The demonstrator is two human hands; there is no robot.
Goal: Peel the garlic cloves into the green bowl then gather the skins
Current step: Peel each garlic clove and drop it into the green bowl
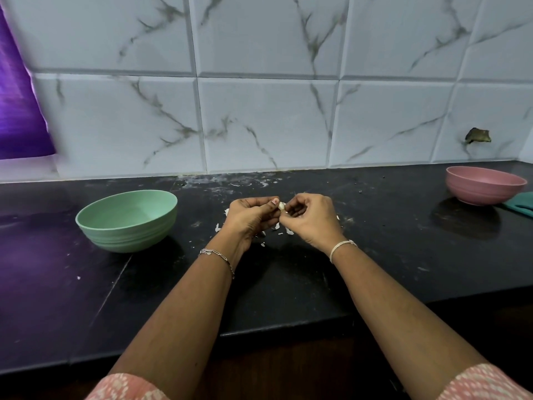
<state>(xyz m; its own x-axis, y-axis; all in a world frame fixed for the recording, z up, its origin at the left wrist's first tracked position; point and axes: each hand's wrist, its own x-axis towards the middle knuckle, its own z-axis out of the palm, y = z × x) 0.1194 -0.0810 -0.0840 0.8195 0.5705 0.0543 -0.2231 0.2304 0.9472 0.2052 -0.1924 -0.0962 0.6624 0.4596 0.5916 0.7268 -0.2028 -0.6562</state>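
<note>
Over the middle of the black counter my left hand (251, 216) pinches a small white garlic clove (281, 206) between thumb and fingers. My right hand (310, 217) meets it from the right, fingertips pinching at the clove's skin. White garlic skins (289, 232) lie scattered on the counter under and around both hands. The green bowl (127, 220) stands to the left of my hands; what I see of its inside looks bare.
A pink bowl (484, 188) stands at the far right near the wall, with a teal cloth (522, 207) beside it. The tiled wall runs along the back of the counter (375, 255). The counter's front edge lies below my forearms.
</note>
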